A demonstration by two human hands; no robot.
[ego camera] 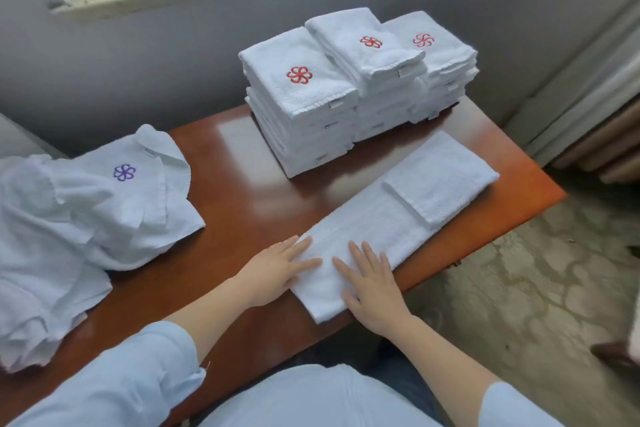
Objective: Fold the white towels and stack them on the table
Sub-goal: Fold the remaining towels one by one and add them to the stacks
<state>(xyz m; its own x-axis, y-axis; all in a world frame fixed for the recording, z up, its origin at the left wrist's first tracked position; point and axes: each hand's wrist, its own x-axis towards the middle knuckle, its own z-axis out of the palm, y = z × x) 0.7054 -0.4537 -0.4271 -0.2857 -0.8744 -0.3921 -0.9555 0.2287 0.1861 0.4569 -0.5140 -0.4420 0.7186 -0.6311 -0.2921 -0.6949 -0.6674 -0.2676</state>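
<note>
While the folded towel [381, 229] lies along the worktop [225, 218] near its right edge, long axis running near-left to far-right, the left grip [277, 270] and right grip [372, 291] rest flat, fingers straight, on its near end.

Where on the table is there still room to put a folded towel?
The biggest bare wood lies on the table between the loose towel heap and the folded stacks. A narrow strip runs between those stacks and the long towel. The right side is crowded: left hand and right hand press that towel.
</note>
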